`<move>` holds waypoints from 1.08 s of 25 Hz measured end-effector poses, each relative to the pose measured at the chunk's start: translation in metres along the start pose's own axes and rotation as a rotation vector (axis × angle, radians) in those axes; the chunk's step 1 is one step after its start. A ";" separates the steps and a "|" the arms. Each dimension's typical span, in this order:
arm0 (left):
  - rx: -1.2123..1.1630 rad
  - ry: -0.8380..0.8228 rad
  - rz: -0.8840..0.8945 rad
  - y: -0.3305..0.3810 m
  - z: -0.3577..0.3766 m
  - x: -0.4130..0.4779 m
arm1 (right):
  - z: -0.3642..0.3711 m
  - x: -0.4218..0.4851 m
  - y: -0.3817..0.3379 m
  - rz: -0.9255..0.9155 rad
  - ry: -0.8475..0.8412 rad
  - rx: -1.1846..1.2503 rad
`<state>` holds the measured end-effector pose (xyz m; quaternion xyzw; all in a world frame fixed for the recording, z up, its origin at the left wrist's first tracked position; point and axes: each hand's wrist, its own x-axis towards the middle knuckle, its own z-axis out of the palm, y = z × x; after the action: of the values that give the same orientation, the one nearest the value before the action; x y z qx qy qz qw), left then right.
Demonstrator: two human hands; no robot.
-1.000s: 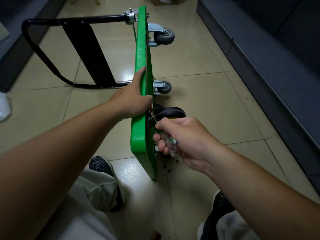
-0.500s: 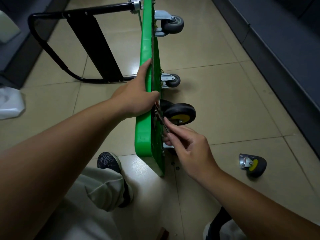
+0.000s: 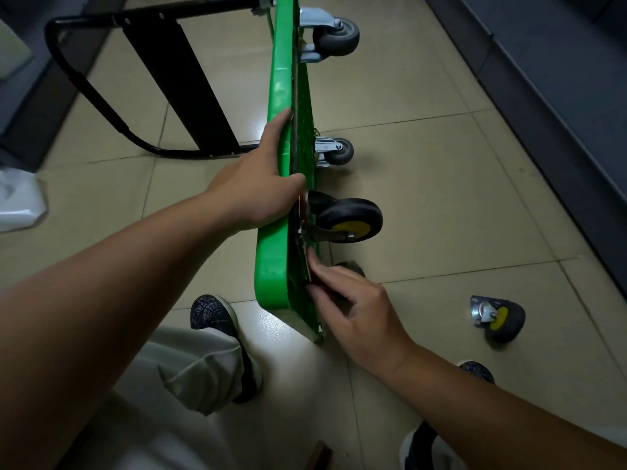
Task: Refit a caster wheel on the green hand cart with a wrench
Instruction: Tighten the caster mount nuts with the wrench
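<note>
We see the green hand cart [image 3: 281, 96] stood on edge on the floor, exposing its underside. The left hand [image 3: 261, 191] steadies it, grip curled over the top rim. The right hand [image 3: 356, 310] pinches what looks like the slim wrench [image 3: 306, 262] flat against the underside, just below the yellow-hubbed caster wheel [image 3: 349, 220] — presumably at a mounting bolt — while a spare caster [image 3: 497, 317] lies loose nearby. A second earlier this grip was a full fist; now only fingertips hold.

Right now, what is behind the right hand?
Only the top of a dark rubber caster wheel shows behind the right hand, by the green plastic cart deck; its bracket is covered.
</note>
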<state>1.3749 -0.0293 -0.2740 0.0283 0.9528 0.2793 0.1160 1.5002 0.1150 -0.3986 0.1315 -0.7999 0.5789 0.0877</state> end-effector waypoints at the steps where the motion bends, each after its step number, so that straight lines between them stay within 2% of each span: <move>1: -0.003 -0.001 0.000 0.000 0.000 0.000 | -0.001 0.000 -0.004 0.028 -0.005 0.010; 5: -0.005 0.000 -0.010 0.001 0.000 -0.001 | -0.001 -0.004 -0.027 0.263 -0.038 0.155; 9: 0.003 0.014 -0.009 0.002 0.001 -0.002 | -0.010 0.004 -0.053 0.417 -0.043 0.249; 13: 0.002 0.013 -0.002 0.002 0.000 -0.003 | -0.021 0.026 -0.089 0.650 -0.017 0.517; 15: -0.001 0.012 0.002 0.002 0.000 -0.003 | -0.027 0.034 -0.098 0.706 -0.020 0.586; 18: -0.007 0.005 0.010 0.001 0.000 -0.003 | -0.033 0.028 -0.098 0.654 0.057 0.543; 22: -0.014 -0.010 0.014 0.002 -0.001 -0.003 | -0.038 0.007 -0.069 0.431 0.156 0.300; 27: -0.013 -0.020 0.002 0.004 -0.001 -0.002 | -0.021 0.010 -0.016 0.210 0.076 0.113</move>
<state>1.3768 -0.0269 -0.2709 0.0314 0.9497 0.2853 0.1255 1.4953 0.1292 -0.3746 0.0298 -0.7714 0.6337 0.0495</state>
